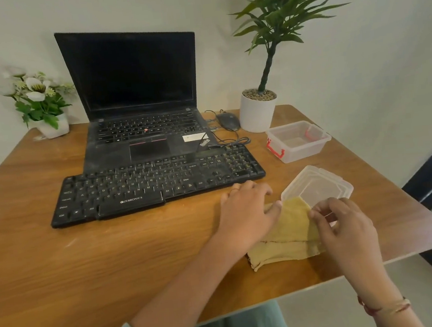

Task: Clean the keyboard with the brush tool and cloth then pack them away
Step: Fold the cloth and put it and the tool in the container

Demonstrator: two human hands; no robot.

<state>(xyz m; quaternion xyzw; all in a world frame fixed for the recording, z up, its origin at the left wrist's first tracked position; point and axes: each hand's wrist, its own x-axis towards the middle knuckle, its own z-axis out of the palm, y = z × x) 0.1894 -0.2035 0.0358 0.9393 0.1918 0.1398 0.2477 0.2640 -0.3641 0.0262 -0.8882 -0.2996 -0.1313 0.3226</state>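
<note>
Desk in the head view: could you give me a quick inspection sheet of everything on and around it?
Surface: wooden table, faint pale smudges.
Job's things: dusty black keyboard; yellow cloth, partly folded; clear box open, its lid lying apart. Brush not seen.
Clutter: open laptop, mouse, white flowers, potted plant.
Grip: left hand presses the cloth; right hand pinches its edge.
Cables: black cable looped behind the keyboard.
Surroundings: pale wall; dark frame at right.

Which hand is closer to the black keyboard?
Left. The left hand lies just in front of the keyboard, near its right end; the right hand is farther off, beside the lid, pinching the cloth.
</note>
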